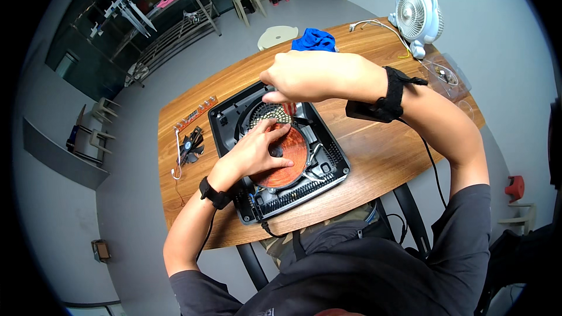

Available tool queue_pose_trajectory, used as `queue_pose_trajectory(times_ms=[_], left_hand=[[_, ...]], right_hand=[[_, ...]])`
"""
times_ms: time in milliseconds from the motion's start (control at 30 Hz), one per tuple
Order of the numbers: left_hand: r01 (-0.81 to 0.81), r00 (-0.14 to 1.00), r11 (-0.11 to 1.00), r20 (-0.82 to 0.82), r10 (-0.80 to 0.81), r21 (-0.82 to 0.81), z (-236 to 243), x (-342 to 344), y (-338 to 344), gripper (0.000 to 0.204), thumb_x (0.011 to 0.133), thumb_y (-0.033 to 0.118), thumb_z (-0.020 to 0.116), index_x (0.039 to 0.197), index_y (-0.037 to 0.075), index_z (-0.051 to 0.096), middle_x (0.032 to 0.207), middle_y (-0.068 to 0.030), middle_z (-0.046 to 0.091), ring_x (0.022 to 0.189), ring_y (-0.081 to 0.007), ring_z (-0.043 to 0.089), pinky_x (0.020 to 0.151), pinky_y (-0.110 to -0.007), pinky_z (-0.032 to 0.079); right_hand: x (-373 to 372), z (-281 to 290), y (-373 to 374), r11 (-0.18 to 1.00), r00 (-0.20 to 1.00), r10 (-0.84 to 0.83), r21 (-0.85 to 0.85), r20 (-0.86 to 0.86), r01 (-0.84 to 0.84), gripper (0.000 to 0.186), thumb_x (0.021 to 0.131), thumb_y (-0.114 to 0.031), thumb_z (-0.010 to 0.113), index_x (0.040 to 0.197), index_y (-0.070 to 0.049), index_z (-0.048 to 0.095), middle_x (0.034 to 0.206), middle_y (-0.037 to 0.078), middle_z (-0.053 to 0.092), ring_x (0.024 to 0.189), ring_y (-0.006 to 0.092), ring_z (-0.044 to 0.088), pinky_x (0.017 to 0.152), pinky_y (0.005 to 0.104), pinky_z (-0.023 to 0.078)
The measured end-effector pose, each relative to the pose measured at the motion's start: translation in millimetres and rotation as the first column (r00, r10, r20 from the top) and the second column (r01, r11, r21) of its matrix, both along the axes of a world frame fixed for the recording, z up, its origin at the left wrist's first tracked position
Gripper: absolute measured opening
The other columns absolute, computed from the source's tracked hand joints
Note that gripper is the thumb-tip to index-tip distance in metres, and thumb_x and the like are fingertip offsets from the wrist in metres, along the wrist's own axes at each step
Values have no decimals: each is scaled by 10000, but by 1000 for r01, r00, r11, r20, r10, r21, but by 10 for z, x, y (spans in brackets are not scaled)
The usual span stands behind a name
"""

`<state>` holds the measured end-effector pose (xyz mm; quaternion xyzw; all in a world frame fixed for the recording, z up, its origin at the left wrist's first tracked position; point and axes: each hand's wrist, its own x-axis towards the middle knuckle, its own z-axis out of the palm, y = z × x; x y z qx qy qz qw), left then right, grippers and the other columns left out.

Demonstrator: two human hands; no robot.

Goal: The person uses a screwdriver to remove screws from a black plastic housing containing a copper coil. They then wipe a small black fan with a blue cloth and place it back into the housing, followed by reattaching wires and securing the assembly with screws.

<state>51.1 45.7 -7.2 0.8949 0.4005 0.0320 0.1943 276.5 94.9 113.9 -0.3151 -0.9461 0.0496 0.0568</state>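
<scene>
The black casing (300, 191) lies open and askew on the bench (386, 149), its lower left corner near the edge on the person's side, where a black cable (271, 232) runs out. Wood shows along the casing's right side as far as the bench's right end; on the left, a small black fan (191, 145) and an orange strip board (197, 114) lie near the casing.

The left hand (253, 150) lies over the copper-coloured coil (297, 145) inside the casing, thumb and fingers spread, touching its face. The right arm bends sharply at the elbow, its forearm crossing to the left; the right hand (298, 76) is above the casing's far part, fingers curled and thumb lower. Whether it pinches anything, I cannot tell.

On the bench, a blue cloth (314, 40) sits at the far edge, with a white fan (417, 14) and a clear tray (446, 77) toward the right. Beyond are a pale stool (278, 36), a grey floor (193, 82) and a metal rack (175, 36).
</scene>
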Motion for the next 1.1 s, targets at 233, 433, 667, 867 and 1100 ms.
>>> queue_pose_trajectory(times_ms=[233,433,667,867,1100], left_hand=[[6,1000,1000,9,-6,-1,3,-6,3,894,797,541,844,1496,62,560,1520,-250,466,1423,-390,466,1201,-443,394],[8,1000,1000,19,-9,14,-17,-3,9,886,794,530,849,1491,62,566,1498,-250,483,1395,-396,490,1193,-451,403],[-5,1000,1000,-20,5,3,31,9,-4,891,792,494,865,1511,74,550,1569,-204,441,1433,-378,478,1188,-448,422],[-6,1000,1000,-21,6,8,35,0,-10,900,790,505,865,1514,76,547,1573,-205,439,1437,-386,474,1187,-451,421],[-5,1000,1000,-5,5,3,-1,-6,-4,890,789,495,869,1512,84,551,1568,-210,443,1419,-398,491,1183,-455,426]], right_hand=[[-6,91,-10,996,996,-75,-49,-37,73,439,971,-364,685,1068,63,651,909,255,714,872,434,722,779,498,585],[-6,89,54,997,998,45,-68,34,-43,393,978,-290,684,1137,61,605,1004,251,699,924,424,713,806,480,586],[-107,19,77,998,999,-47,-51,13,48,419,998,-326,677,1095,79,632,815,251,721,802,450,719,746,508,592],[5,76,105,994,994,102,-53,31,-100,343,949,-240,696,1104,56,617,897,205,710,871,397,716,776,450,592],[-127,166,45,965,991,-71,-243,114,97,394,948,-275,709,1070,86,608,824,229,730,653,332,733,561,401,593]])
